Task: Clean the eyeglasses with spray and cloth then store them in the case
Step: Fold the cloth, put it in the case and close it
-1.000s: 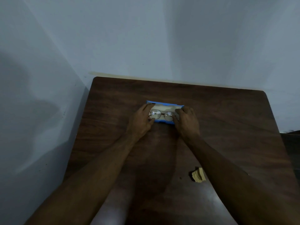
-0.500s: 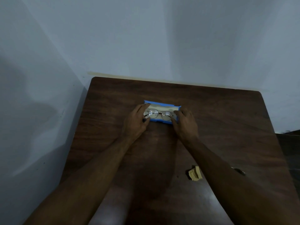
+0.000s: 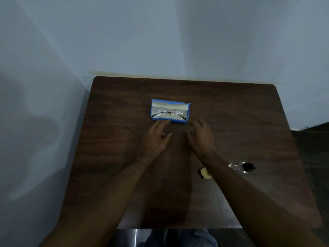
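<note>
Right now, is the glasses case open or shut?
Open. The case shows its pale lining, with the glasses lying inside.

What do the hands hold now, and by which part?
Nothing. The left hand and right hand are open; the glasses lie in the case.

One left hand (image 3: 156,138), one right hand (image 3: 201,138), one case (image 3: 179,121) beyond their fingertips, one pair of eyeglasses (image 3: 169,113), one cloth (image 3: 205,173), one spray bottle (image 3: 242,167), one bench (image 3: 115,139).
</note>
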